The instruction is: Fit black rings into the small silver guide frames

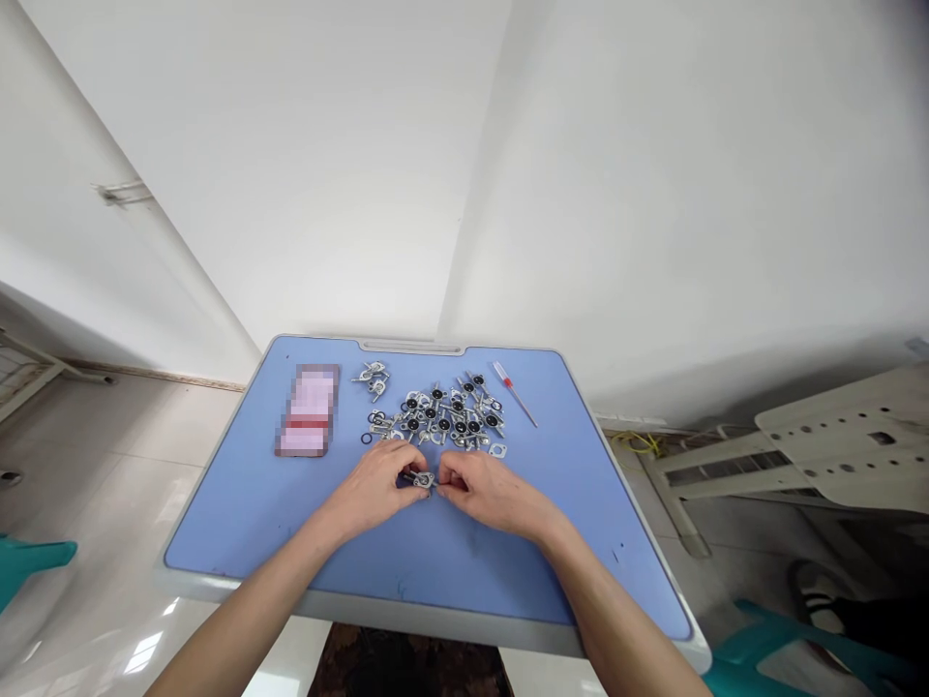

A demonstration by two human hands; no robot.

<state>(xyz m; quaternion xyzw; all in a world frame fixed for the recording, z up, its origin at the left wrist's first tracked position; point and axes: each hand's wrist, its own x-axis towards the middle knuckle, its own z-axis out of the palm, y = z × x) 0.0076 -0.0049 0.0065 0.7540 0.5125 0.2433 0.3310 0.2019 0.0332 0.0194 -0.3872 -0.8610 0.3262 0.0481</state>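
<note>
Near the middle of the blue table [464, 571], my left hand [378, 484] pinches a small metal valve-like fitting [423, 480] with a flat flange and a short stem. My right hand [488, 487] is closed at the fitting's right side, thumb and forefinger together. What lies between those fingertips is mostly hidden; a thin metal end shows by them. Just beyond both hands spreads a pile of similar metal fittings [444, 424], many with round black discs. A loose flat flange plate [497, 450] and a dark rubber ring [367, 439] lie at the pile's edges.
A phone [309, 411], blurred out, lies on the left of the table. Some fittings [374, 379] sit apart behind the pile. To the right rests a screwdriver [515, 393] with a red and clear handle. A white wall [464, 194] rises behind the table.
</note>
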